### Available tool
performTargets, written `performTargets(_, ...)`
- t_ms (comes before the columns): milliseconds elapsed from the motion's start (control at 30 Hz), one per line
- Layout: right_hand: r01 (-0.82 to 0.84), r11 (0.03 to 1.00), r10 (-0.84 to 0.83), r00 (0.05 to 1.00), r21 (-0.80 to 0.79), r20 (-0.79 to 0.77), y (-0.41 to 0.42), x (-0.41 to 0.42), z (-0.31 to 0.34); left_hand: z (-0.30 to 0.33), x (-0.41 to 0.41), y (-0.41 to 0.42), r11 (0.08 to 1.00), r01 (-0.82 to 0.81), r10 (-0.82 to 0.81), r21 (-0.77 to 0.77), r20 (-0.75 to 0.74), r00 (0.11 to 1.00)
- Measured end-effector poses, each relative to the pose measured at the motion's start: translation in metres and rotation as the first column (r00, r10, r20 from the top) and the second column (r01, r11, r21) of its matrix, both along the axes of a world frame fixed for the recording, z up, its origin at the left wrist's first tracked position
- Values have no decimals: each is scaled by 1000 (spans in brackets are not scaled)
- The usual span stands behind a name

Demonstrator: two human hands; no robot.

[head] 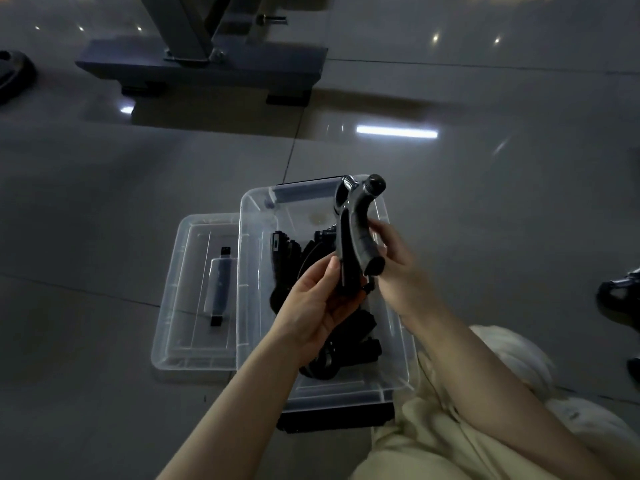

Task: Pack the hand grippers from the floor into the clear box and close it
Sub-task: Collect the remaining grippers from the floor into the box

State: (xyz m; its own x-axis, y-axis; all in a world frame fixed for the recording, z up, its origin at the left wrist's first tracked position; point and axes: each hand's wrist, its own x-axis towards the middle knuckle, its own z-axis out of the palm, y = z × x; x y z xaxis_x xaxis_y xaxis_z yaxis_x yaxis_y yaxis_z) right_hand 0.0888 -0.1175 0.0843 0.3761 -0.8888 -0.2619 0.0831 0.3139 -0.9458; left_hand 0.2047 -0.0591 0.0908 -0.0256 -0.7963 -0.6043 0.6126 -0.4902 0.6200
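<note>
A black hand gripper [356, 230] with a metal spring at its top is held upright above the clear box [249, 306]. My left hand [318, 299] grips its lower left handle, thumb up against it. My right hand [394, 258] holds the right handle from the side, fingers curled round it. Several black hand grippers [294, 258] lie piled inside the box, partly hidden by my hands. The clear lid [187, 289] lies upside down on the floor against the box's left side, its black-ended handle facing up.
Grey glossy floor tiles [104, 202] surround the box. A metal machine base [207, 67] stands at the back. A dark round weight [14, 77] lies far left. More black grippers [623, 296] lie on the floor at the right edge. My knee in light trousers [450, 438] is near the box.
</note>
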Motion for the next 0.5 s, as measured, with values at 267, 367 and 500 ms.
performTargets(267,182,983,-182,983,-17,3,-1,-6,2,4,-8,-7,994,92,-98,57,115,988)
performTargets(367,196,971,-216,965,-137,-151,-3,-11,3,8,0,-10,999,17,-25,28,334,942)
performTargets(500,140,936,-269,878,-324,-397,-2,-11,7,26,3,-23,985,-17,84,-171,392,916)
